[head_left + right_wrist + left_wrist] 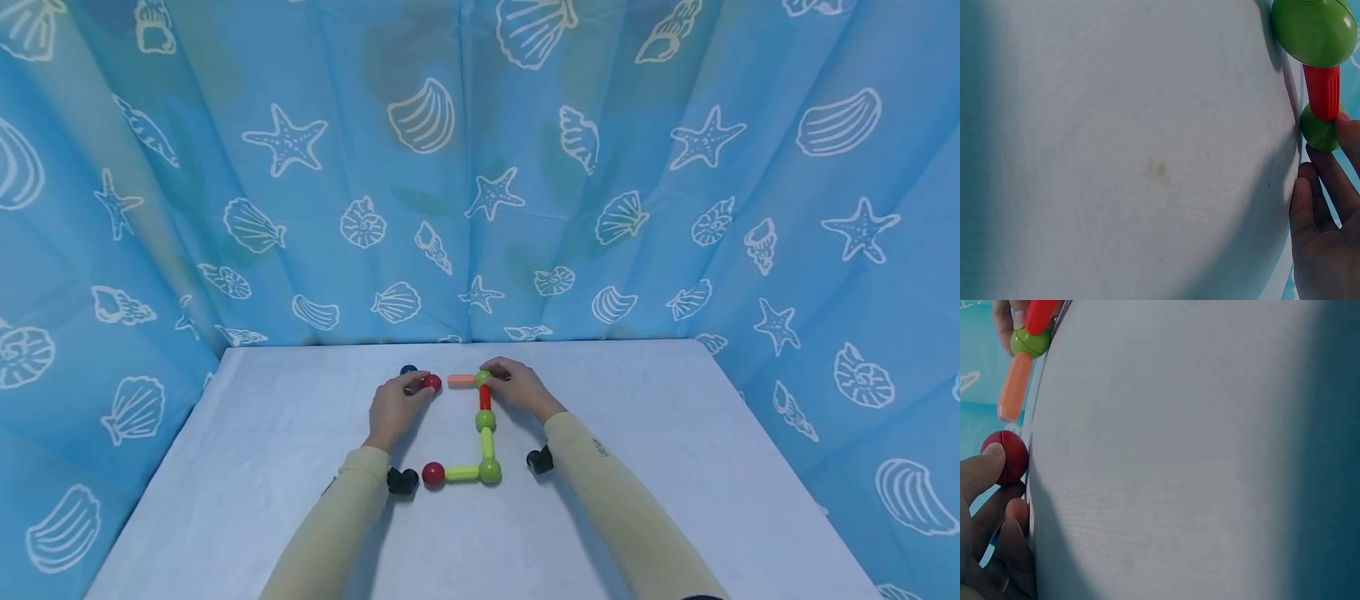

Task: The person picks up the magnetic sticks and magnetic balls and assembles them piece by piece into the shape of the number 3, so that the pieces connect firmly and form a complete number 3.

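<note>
My left hand (393, 410) pinches a red ball (432, 382) between thumb and finger, at the far side of the table. Just right of it, across a small gap, points the free end of an orange stick (461, 380). That stick joins a green ball (483, 379), which my right hand (519, 386) holds with thumb and fingers. From this ball a red stick (485, 398) runs to a second green ball (486, 421). A yellow-green stick (487, 443) leads on to a nearer green ball (490, 471), and another yellow-green stick (462, 473) ends at a second red ball (433, 475).
A dark blue ball (408, 369) lies behind my left hand, partly covered. Black wrist cameras (539, 460) sit at both sleeves. The white table (637, 392) reaches back to a blue curtain (465, 208) printed with shells and starfish.
</note>
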A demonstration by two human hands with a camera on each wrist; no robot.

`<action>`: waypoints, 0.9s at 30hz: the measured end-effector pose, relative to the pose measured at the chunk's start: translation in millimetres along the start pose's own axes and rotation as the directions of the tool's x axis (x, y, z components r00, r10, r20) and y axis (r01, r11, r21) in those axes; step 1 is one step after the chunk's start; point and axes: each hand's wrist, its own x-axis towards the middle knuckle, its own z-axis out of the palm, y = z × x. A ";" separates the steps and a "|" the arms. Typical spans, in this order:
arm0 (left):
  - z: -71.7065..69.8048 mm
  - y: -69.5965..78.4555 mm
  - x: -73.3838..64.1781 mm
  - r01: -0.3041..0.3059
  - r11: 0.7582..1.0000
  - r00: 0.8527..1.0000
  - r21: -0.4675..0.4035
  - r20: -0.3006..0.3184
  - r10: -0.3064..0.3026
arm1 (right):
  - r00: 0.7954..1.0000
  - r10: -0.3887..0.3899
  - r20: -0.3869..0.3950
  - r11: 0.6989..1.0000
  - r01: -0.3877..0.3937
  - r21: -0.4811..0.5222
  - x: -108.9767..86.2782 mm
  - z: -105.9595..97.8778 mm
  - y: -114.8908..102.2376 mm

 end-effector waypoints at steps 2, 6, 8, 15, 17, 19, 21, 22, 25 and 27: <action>0.3 0.4 0.6 0.002 1.000 1.000 -0.001 0.001 -0.002 | 1.000 0.003 -0.002 1.000 -0.003 0.001 -0.2 -0.4 -0.2; 1.5 0.4 2.0 -0.002 1.000 1.000 0.006 0.003 0.002 | 1.000 -0.007 0.001 1.000 0.007 0.006 -1.2 -1.5 -1.1; 2.4 1.0 2.4 -0.002 1.000 1.000 0.010 0.006 0.002 | 1.000 -0.007 0.002 1.000 0.007 0.009 -2.1 -1.9 -1.5; 3.9 6.2 1.1 0.003 1.000 1.000 0.022 0.021 -0.003 | 1.000 0.000 0.004 1.000 0.000 0.017 -3.6 -3.0 -2.9; 4.4 7.2 1.1 -0.003 0.999 1.000 0.035 0.023 0.003 | 1.000 -0.009 0.008 1.000 0.009 0.021 -4.5 -3.5 -3.4; 4.5 7.7 1.0 -0.009 0.999 1.000 0.043 0.023 0.008 | 1.000 -0.015 0.011 1.000 0.015 0.025 -5.4 -3.9 -3.8; 4.4 7.8 1.4 -0.011 0.999 1.000 0.044 0.023 0.010 | 1.000 -0.016 0.012 0.999 0.015 0.029 -5.8 -4.0 -4.2; 4.2 7.4 1.7 -0.015 0.999 1.000 0.041 0.023 0.014 | 1.000 -0.015 0.013 0.999 0.015 0.029 -5.6 -4.1 -4.2; 3.9 5.8 2.6 -0.015 0.999 0.999 0.034 0.030 0.014 | 1.000 -0.004 0.013 1.000 0.004 0.030 -5.2 -3.8 -3.9; 4.4 4.2 3.7 -0.011 0.999 0.999 0.034 0.035 0.010 | 1.000 0.002 0.012 1.000 -0.002 0.028 -4.8 -3.1 -3.4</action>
